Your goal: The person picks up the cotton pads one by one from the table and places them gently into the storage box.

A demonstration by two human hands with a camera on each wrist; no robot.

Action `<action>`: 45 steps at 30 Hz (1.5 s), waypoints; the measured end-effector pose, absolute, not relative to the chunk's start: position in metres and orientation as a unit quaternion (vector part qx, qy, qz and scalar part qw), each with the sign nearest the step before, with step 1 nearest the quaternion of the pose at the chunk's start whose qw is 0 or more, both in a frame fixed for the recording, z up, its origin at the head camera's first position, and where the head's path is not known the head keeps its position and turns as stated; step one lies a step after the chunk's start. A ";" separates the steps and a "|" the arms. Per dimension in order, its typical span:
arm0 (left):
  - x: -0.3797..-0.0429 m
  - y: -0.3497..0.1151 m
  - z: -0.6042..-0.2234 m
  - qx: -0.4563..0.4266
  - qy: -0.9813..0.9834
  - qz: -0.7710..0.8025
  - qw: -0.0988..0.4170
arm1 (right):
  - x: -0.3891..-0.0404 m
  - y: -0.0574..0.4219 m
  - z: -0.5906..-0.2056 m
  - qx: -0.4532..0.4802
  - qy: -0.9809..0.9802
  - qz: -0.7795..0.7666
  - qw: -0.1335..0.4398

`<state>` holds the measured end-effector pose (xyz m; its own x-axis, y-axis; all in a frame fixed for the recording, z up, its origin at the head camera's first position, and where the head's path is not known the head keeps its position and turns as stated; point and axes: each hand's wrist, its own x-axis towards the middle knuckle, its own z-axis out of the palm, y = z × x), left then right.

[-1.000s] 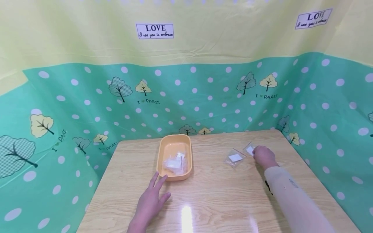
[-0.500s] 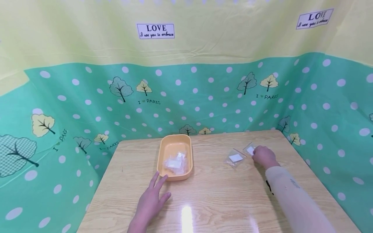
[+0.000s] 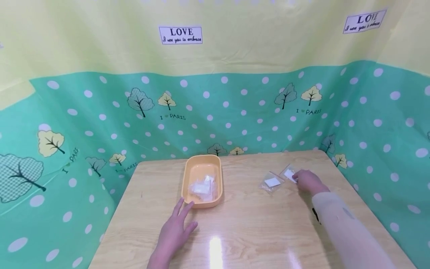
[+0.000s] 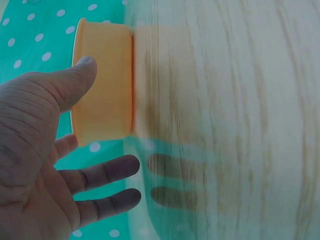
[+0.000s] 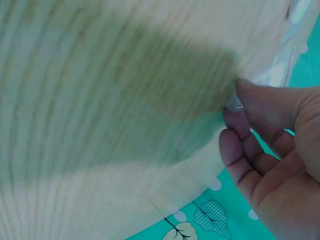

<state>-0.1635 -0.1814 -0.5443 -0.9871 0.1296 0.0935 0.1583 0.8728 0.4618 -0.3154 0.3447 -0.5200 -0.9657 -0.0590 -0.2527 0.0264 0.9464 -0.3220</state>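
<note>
My right hand (image 3: 309, 181) is at the right part of the table, thumb and fingers pinching the near edge of a small clear zip bag (image 3: 289, 174) with a white piece inside. In the right wrist view a crinkled bit of the clear plastic (image 5: 235, 104) shows between thumb and fingertip. Just left of it lies another clear bag (image 3: 272, 182) with a white rectangle in it. My left hand (image 3: 172, 232) has its fingers spread, fingertips right at the near left corner of an orange plastic tray (image 4: 107, 80). Several similar clear bags (image 3: 202, 188) lie heaped in that tray.
The wooden table (image 3: 248, 228) carries the tray left of centre and the two loose bags on the right. A green and yellow printed curtain (image 3: 235, 112) hangs behind the table and along both sides.
My right hand has shifted slightly to the right, and more of the white piece in the pinched bag shows. The left hand, the tray and the other bag have stayed in place.
</note>
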 end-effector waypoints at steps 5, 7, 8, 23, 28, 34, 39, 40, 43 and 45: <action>-0.162 -0.182 -0.545 -0.074 -0.967 -0.242 0.023 | -0.311 0.346 -0.527 -0.006 0.979 -0.172 0.110; -0.162 -0.182 -0.546 -0.073 -0.967 -0.242 0.026 | -0.310 0.346 -0.529 -0.004 0.979 -0.174 0.103; -0.163 -0.182 -0.546 -0.074 -0.967 -0.242 0.029 | -0.310 0.347 -0.531 -0.007 0.981 -0.170 0.098; -0.162 -0.182 -0.545 -0.075 -0.968 -0.236 0.032 | -0.306 0.354 -0.543 -0.008 0.981 -0.176 0.079; -0.162 -0.183 -0.545 -0.075 -0.968 -0.236 0.032 | -0.304 0.355 -0.544 0.003 0.979 -0.187 0.086; -0.163 -0.183 -0.546 -0.073 -0.969 -0.233 0.031 | -0.301 0.353 -0.542 0.029 0.970 -0.225 0.084; -0.163 -0.183 -0.545 -0.072 -0.969 -0.233 0.032 | -0.300 0.346 -0.537 0.055 0.935 -0.341 0.078; -0.162 -0.183 -0.545 -0.072 -0.969 -0.234 0.032 | -0.299 0.344 -0.536 0.065 0.923 -0.372 0.080; -0.162 -0.182 -0.545 -0.072 -0.969 -0.236 0.030 | -0.295 0.337 -0.531 0.072 0.907 -0.412 0.052; -0.162 -0.182 -0.544 -0.072 -0.969 -0.235 0.029 | -0.292 0.332 -0.528 0.083 0.892 -0.442 0.033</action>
